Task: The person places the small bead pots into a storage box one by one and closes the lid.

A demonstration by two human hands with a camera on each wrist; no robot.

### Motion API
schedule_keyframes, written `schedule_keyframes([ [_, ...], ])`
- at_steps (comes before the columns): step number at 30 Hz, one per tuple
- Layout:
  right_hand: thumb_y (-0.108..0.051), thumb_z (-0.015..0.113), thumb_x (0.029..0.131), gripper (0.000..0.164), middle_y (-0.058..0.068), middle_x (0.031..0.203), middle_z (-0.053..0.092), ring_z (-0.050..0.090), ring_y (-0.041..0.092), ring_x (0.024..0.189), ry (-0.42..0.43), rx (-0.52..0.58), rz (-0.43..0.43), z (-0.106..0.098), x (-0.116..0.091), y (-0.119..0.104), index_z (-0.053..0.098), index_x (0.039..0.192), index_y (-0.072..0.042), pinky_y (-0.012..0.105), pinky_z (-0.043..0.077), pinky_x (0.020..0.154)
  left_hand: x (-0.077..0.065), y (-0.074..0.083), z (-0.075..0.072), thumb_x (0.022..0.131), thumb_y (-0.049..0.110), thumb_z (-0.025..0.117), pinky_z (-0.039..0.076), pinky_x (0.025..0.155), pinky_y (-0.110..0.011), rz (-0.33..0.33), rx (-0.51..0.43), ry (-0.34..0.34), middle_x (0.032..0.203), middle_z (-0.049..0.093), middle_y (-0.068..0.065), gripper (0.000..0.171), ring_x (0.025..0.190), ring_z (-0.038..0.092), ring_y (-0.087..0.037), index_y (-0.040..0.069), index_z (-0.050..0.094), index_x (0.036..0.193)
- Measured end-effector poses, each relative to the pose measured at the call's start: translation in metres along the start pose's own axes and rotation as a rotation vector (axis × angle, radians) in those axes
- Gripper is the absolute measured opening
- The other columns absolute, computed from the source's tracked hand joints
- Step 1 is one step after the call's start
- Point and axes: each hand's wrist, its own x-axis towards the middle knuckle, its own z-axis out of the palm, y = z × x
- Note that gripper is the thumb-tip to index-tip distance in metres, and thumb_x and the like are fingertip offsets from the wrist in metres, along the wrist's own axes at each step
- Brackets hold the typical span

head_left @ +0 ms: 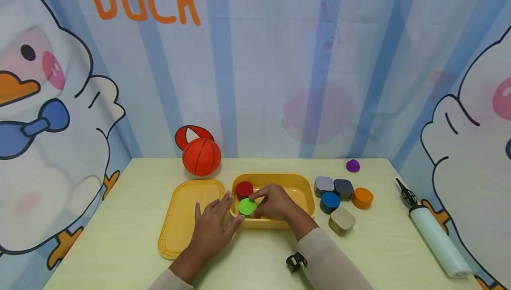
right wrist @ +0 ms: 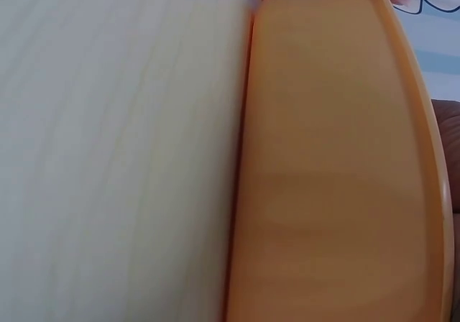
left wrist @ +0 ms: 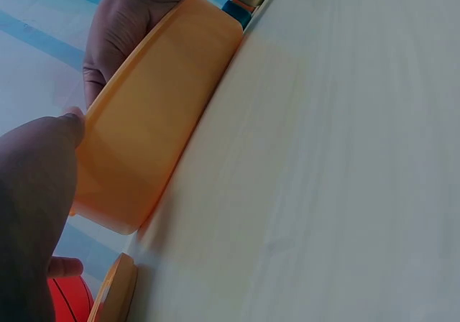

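My right hand (head_left: 275,202) reaches into a yellow rectangular container (head_left: 297,223) and pinches a bright green round piece (head_left: 247,207) between thumb and fingers. Just behind the green piece, a dark red round piece (head_left: 244,189) sits in the container's left end. At that same end, my left hand (head_left: 214,228) touches the rim, its fingers extended and spread, the thumb by the front left corner. In the left wrist view, the left thumb lies against the rim of the upright container (left wrist: 154,99). The container's side wall (right wrist: 338,135) fills much of the right wrist view, mostly hiding the right hand.
Left of the container lies a flat yellow lid (head_left: 179,223), with a red basketball-patterned ball (head_left: 201,157) behind it. Blue (head_left: 330,202), orange (head_left: 362,197), beige (head_left: 342,221) and grey (head_left: 324,186) pieces cluster at right. Farther right lies a pale cylinder (head_left: 439,239) with a black tip.
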Motion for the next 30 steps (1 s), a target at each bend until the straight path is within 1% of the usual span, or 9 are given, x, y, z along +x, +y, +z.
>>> schedule_keyframes([
  [5, -0.002, 0.093, 0.083, 0.038, 0.019, 0.117, 0.083, 0.084, 0.025, 0.085, 0.011, 0.032, 0.013, -0.0004, -0.0005, 0.0007, 0.083, 0.12, 0.001, 0.035, 0.069, 0.077, 0.0005, 0.0009, -0.0009, 0.105, 0.056, 0.064, 0.024, 0.118, -0.091, -0.003, -0.002, -0.002, 0.169, 0.053, -0.002, 0.065, 0.142, 0.063, -0.039, 0.015, 0.062, 0.155],
  [11, -0.005, 0.092, 0.085, 0.035, 0.016, 0.12, 0.083, 0.083, 0.025, 0.093, 0.017, 0.005, 0.02, 0.0007, -0.0005, -0.0001, 0.083, 0.119, 0.0, 0.037, 0.069, 0.082, 0.0002, -0.0002, 0.0002, 0.105, 0.055, 0.065, 0.023, 0.118, -0.091, -0.005, -0.008, -0.003, 0.169, 0.053, -0.003, 0.065, 0.142, 0.063, -0.039, 0.014, 0.062, 0.155],
  [17, -0.005, 0.09, 0.088, 0.028, 0.015, 0.118, 0.083, 0.081, 0.029, 0.104, 0.023, -0.026, 0.006, -0.0002, -0.0017, -0.0012, 0.085, 0.116, -0.002, 0.038, 0.069, 0.086, 0.0006, 0.0001, 0.0009, 0.105, 0.055, 0.065, 0.023, 0.118, -0.092, 0.003, -0.006, 0.004, 0.169, 0.054, -0.004, 0.065, 0.142, 0.064, -0.04, 0.013, 0.062, 0.155],
  [20, -0.004, 0.089, 0.09, 0.027, 0.014, 0.119, 0.083, 0.081, 0.03, 0.106, 0.022, -0.034, 0.009, -0.0002, -0.0018, -0.0015, 0.085, 0.116, -0.003, 0.038, 0.069, 0.088, 0.0005, 0.0002, 0.0008, 0.105, 0.055, 0.065, 0.024, 0.117, -0.092, 0.007, -0.006, 0.011, 0.168, 0.055, -0.004, 0.064, 0.141, 0.064, -0.04, 0.013, 0.062, 0.154],
  [25, -0.004, 0.087, 0.091, 0.025, 0.013, 0.118, 0.083, 0.082, 0.028, 0.104, 0.032, -0.045, 0.005, -0.0005, -0.0017, -0.0012, 0.085, 0.115, -0.003, 0.039, 0.069, 0.088, 0.0001, 0.0001, 0.0007, 0.106, 0.054, 0.065, 0.025, 0.117, -0.092, 0.013, -0.002, 0.02, 0.168, 0.055, -0.005, 0.064, 0.141, 0.064, -0.04, 0.012, 0.063, 0.154],
  [30, -0.006, 0.087, 0.091, 0.025, 0.015, 0.116, 0.083, 0.081, 0.026, 0.094, 0.066, -0.094, -0.013, -0.0023, -0.0035, -0.0051, 0.084, 0.116, -0.001, 0.04, 0.069, 0.085, 0.0002, 0.0001, 0.0001, 0.105, 0.055, 0.065, 0.024, 0.117, -0.092, 0.012, 0.002, 0.02, 0.168, 0.055, -0.005, 0.065, 0.142, 0.063, -0.041, 0.012, 0.063, 0.154],
])
